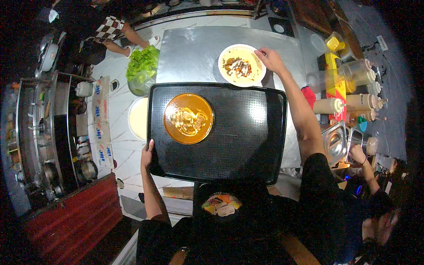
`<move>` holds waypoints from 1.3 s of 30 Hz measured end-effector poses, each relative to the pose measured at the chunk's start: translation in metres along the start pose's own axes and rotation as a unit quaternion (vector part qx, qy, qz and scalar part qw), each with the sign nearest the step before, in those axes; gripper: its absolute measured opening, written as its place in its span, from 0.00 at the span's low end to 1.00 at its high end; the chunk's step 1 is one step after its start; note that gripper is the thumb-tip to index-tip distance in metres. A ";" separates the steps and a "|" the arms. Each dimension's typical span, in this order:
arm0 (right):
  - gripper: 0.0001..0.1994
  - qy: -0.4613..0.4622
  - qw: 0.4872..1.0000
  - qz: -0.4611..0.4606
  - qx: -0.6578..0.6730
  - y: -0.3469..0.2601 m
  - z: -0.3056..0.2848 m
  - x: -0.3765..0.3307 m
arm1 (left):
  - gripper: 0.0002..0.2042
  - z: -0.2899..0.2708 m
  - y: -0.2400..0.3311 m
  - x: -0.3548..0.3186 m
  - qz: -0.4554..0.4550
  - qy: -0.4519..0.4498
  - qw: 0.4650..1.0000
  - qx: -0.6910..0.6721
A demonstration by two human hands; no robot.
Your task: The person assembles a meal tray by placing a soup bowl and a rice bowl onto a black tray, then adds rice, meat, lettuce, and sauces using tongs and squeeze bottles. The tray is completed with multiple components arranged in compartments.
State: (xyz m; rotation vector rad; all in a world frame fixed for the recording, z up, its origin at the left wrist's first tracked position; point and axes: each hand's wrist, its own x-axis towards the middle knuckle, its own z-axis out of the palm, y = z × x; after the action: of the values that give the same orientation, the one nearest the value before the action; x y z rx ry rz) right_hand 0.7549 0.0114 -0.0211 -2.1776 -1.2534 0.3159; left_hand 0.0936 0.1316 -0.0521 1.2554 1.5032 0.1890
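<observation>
We find the white bowl (239,84), filled with a pale soup and dark and white toppings, at the far side of the black tray (229,154), its near rim overlapping the tray's far edge in our view; whether it rests on anything we cannot tell. The right hand (270,60) grips this bowl by its right rim, arm stretched forward past the tray's right side. The left hand (147,155) holds the tray's left edge, thumb uppermost, remaining fingers hidden, well apart from the white bowl. Between the two hands, we note an orange bowl (166,120) of orange soup with a creamy swirl, standing on the tray's left part. Beyond the tray lies a metal tabletop (190,55). To the left we record green lettuce (143,62) above a clear container (140,87); to the right, squeeze bottles (327,106) and a co-worker's hand (357,154) near a metal container (334,143)
</observation>
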 end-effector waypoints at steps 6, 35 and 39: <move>0.25 -0.076 0.997 -0.011 -0.005 -0.010 -0.006 0.021 | 0.28 -0.003 0.006 -0.002 -0.012 0.003 0.999 0.049; 0.50 0.028 0.998 -0.030 0.055 -0.009 -0.015 -0.130 | 0.31 0.112 0.218 0.042 0.484 -0.009 0.837 0.257; 0.60 -0.060 0.996 -0.041 0.049 -0.019 -0.020 -0.093 | 0.48 0.198 0.281 0.084 0.552 -0.128 0.765 0.307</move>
State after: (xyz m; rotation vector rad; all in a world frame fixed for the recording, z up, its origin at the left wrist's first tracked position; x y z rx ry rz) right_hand 0.7022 -0.0681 -0.0019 -2.0442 -1.3585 0.4702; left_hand 0.4297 0.2181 0.0157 2.4914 0.3902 0.2762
